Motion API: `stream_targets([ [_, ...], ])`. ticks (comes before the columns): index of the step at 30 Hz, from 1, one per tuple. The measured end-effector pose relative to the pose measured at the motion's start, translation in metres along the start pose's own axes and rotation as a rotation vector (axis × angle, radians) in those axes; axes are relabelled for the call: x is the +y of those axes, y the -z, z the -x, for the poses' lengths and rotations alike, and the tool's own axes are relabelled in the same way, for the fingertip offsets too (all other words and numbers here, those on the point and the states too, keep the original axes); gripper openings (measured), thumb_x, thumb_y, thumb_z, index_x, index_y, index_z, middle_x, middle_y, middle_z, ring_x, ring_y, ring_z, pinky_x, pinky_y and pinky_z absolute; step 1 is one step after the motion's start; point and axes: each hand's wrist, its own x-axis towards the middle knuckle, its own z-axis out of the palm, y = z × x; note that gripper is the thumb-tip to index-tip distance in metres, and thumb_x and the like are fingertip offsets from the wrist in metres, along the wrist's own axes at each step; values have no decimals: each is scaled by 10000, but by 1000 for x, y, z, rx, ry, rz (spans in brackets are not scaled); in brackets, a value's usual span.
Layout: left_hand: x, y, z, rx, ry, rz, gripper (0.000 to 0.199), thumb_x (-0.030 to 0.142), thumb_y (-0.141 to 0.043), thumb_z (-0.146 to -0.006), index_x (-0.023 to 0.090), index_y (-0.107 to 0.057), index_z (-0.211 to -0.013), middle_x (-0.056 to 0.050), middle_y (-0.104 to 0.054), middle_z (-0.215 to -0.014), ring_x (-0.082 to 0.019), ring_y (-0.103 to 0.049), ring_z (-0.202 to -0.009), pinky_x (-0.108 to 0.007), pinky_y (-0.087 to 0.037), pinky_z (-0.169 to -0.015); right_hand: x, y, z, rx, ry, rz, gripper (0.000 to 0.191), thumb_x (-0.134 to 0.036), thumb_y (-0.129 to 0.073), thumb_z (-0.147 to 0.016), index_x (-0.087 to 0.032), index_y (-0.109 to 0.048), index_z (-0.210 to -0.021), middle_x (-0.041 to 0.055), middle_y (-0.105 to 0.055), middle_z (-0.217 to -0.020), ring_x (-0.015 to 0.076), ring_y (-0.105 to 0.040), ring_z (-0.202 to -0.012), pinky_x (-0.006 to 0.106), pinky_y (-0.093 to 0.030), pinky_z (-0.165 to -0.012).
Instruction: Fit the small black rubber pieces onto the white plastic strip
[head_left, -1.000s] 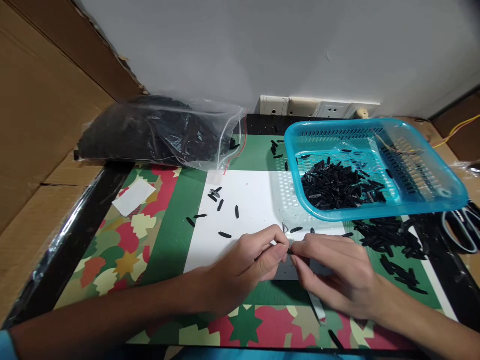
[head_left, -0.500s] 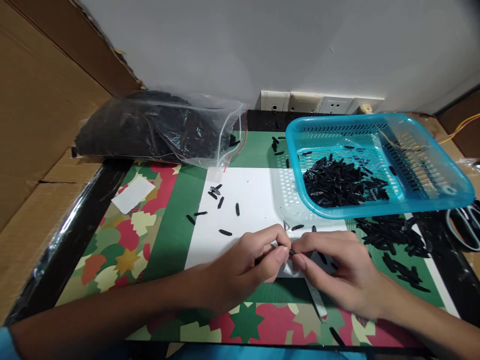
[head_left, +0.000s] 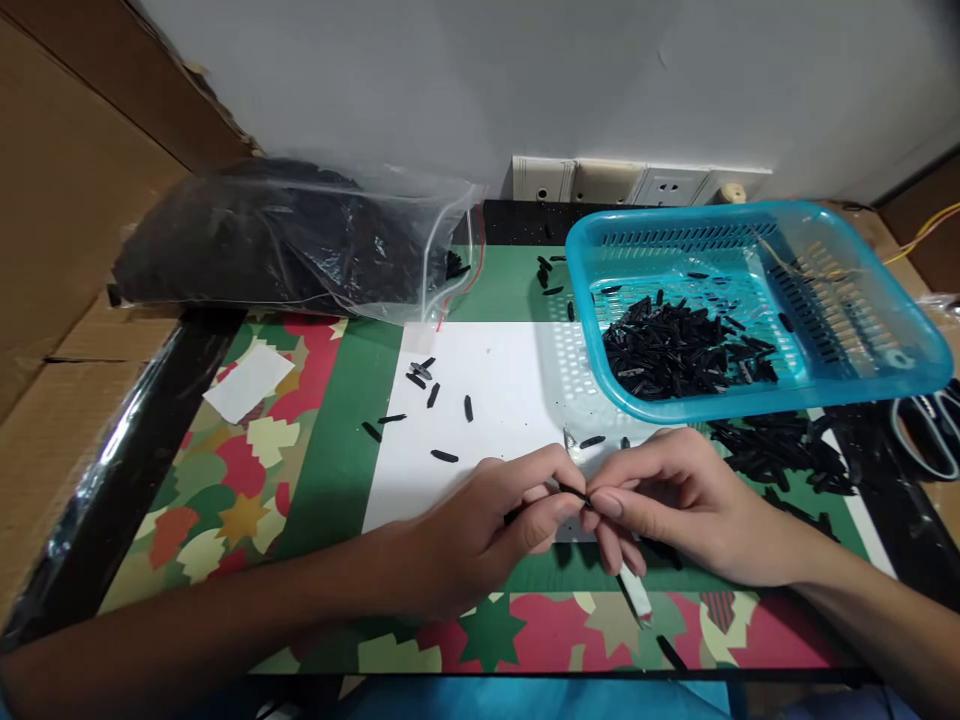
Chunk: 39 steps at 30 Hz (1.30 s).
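Clamping one slim black piece [head_left: 574,492] with left hand [head_left: 502,530] and right hand [head_left: 694,510] alike, right at the fingertips! Held in between, above the white sheet [head_left: 514,375], slanting lengthwise from hand to hand, dipping rightward, about equally near each.

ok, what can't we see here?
All in head view:
- Slim black piece: full length, covered by left hand and right hand.
- Thin white strip: upper part, behind right hand.
- Black-and-white scissors: cut off by right edge.
- Clear plastic bag: dark contents blurred together.
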Motion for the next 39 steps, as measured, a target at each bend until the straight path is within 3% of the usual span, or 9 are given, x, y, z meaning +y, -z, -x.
stream_targets([
  [5, -2, 0, 1, -7, -36, -82, 216, 299, -444, -1136, 199, -595, -1018, 94, -400, -650, -71, -335, -514, -202, -288, -510, 1, 2, 0, -39, -45, -34, 354, -444, -656, -1071, -124, -753, -956, 55, -751, -720, 106, -593, -532, 217, -482, -535],
  [9, -1, 0, 1, 25, 1, -119, 213, 261, -436, -1127, 199, -603, -1009, 85, -439, -672, -74, -374, -537, -197, -319, -531, -1, -2, 0, 9, -45, 103, 366, -426, -635, -1080, -141, -723, -869, -16, -630, -606, 87, -491, -519, 206, -371, -505],
  [17, -4, -7, -1, 131, 100, -73, 257, 348, -428, -1131, 211, -518, -933, 102, -395, -603, -90, -316, -503, -218, -280, -507, 2, -15, -4, 201, 206, 514, 292, -197, -616, -1011, -178, -572, -723, -63, -394, -642, 82, -346, -586, 227, -277, -540],
  [25, -4, -8, -1, 108, 115, -127, 252, 330, -417, -1130, 211, -529, -938, 88, -429, -639, -98, -377, -547, -221, -315, -547, 6, -23, -6, 290, 247, 504, 266, -87, -598, -875, -185, -511, -644, -70, -434, -595, 64, -379, -553, 204, -287, -521],
  [33, 2, -5, -3, 104, 167, -151, 218, 299, -450, -1106, 213, -522, -919, 96, -435, -607, -95, -385, -525, -219, -304, -536, 8, -24, -12, 328, 307, 574, 315, -98, -580, -878, -193, -432, -615, -68, -333, -623, 69, -319, -579, 218, -273, -540],
  [39, -2, -5, -3, 135, 108, 55, 260, 375, -447, -1134, 186, -572, -1006, 102, -388, -624, -87, -322, -519, -225, -277, -518, 6, -19, -10, 348, 308, 589, 264, -92, -581, -913, -175, -576, -662, -58, -396, -625, 75, -360, -573, 220, -304, -540],
])
